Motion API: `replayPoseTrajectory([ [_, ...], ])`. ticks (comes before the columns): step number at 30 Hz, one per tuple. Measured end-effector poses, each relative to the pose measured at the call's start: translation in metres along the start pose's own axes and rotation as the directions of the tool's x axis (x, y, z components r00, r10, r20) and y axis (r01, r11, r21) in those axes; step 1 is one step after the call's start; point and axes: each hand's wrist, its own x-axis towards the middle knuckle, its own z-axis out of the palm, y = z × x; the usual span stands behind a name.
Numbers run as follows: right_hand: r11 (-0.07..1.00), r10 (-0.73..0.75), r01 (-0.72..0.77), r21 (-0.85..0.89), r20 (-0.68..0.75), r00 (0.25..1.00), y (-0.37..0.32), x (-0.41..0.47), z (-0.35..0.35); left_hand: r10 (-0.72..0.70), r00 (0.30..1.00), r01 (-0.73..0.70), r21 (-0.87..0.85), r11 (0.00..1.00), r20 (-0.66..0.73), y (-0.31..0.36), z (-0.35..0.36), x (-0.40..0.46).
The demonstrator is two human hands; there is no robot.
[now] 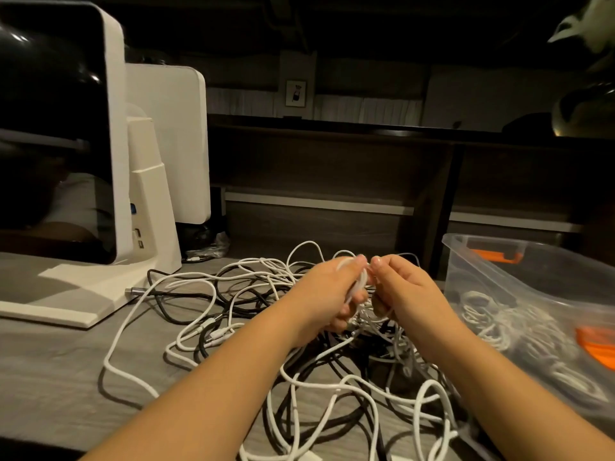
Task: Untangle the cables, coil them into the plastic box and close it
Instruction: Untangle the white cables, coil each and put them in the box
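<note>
head view, two hands, left hand (327, 291) and right hand (404, 289) both gripping one white cable coil (361, 284), one tangled cable heap (299, 344), one clear plastic box (532, 294), grey wood-grain desk (50, 361), dim room

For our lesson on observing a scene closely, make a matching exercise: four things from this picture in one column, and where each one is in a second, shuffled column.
Things
1. plastic box
2. white monitor
3. tangle of cables
4. white cable coil

Places
A. spread over the desk in the middle
B. held between the left hand and right hand
C. at the right edge of the desk
D. standing at the left of the desk

Pairs: 1-C, 2-D, 3-A, 4-B
</note>
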Motion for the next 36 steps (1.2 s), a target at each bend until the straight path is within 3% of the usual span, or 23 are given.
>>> replayPoseTrajectory([
  [4, 0.971, -0.136, 0.106, -0.215, -0.132, 0.982, 0.001, 0.001, -0.001, 0.174, 0.954, -0.142, 0.145, 0.979, -0.243, -0.007, -0.001, 0.007],
  [10, 0.915, -0.274, 0.200, -0.349, -0.175, 0.946, -0.003, 0.001, -0.006, 0.407, 0.847, -0.324, 0.274, 0.906, -0.342, -0.011, -0.002, 0.009],
  [15, 0.912, -0.150, 0.164, -0.377, 0.066, 0.987, -0.002, -0.002, 0.000, 0.459, 0.765, -0.389, 0.244, 0.889, -0.453, -0.011, 0.001, 0.008],
  [19, 0.878, -0.079, 0.196, -0.437, 0.271, 0.959, -0.002, -0.005, 0.010, 0.427, 0.710, -0.368, 0.221, 0.903, -0.560, -0.010, -0.003, 0.009],
  [21, 0.825, -0.049, 0.228, -0.517, 0.337, 0.940, -0.002, -0.005, 0.014, 0.358, 0.714, -0.343, 0.145, 0.928, -0.602, -0.009, -0.002, 0.010],
  [24, 0.776, -0.029, 0.263, -0.574, 0.384, 0.923, -0.001, -0.005, 0.017, 0.214, 0.776, -0.351, -0.125, 0.928, -0.593, -0.004, 0.002, 0.010],
  [29, 0.716, -0.050, 0.285, -0.637, 0.360, 0.932, -0.002, -0.005, 0.017, 0.037, 0.891, -0.320, -0.568, 0.759, -0.452, 0.006, 0.002, 0.006],
  [33, 0.641, -0.158, 0.229, -0.732, 0.166, 0.973, -0.002, -0.002, 0.010, 0.011, 0.887, -0.386, -0.728, 0.567, -0.462, 0.014, -0.012, 0.006],
  [36, 0.602, -0.200, 0.146, -0.785, 0.028, 0.979, -0.002, 0.001, 0.002, 0.000, 0.830, -0.461, -0.687, 0.561, -0.557, 0.013, -0.021, 0.009],
])
